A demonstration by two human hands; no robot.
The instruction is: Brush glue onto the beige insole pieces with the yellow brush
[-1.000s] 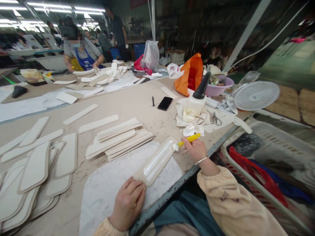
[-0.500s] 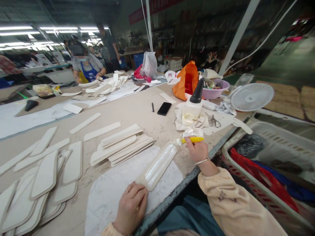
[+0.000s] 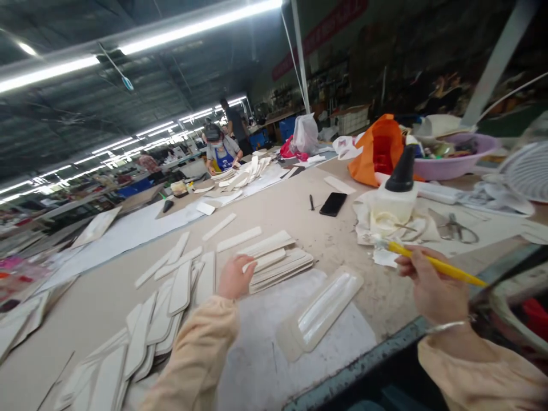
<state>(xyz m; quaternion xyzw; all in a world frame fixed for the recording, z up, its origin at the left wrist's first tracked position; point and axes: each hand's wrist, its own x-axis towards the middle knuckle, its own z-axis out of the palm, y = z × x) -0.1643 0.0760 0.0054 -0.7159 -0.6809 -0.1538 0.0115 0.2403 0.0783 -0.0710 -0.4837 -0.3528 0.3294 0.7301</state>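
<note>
So I've moved the left hand to the strip stack, fingers half curled, can't tell if they've caught one. On the white sheet lies the clear-windowed piece, let go now. The yellow brush has shifted near the bottle, right hand closed round its handle.

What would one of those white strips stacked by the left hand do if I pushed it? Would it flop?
The strips probably feel fairly stiff, since they lie straight. They look thin, so each is likely light. Being flat, one would probably slide rather than roll.
</note>
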